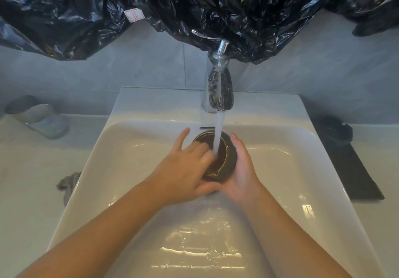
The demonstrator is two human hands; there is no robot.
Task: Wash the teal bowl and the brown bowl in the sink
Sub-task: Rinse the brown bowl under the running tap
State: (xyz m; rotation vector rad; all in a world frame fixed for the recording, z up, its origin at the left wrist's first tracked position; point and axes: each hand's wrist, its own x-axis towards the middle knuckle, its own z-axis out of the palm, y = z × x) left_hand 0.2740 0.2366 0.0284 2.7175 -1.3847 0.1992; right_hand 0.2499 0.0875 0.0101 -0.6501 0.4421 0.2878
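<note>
Forearms are seen reaching over water pooled in the sink (pixel 302 169), where the brown bowl (pixel 230 156) is held between both hands at the far end, directly beneath the running tap (pixel 220 89). Its outer wall is cupped by the right hand (pixel 241 169), while the left hand (pixel 185 169) is hooked over the rim, fingers curled into the hollow, the mouth being tipped leftward towards them. No teal bowl can be made out; any turning is judged to fall to the right hand, by which the bowl is borne.
</note>
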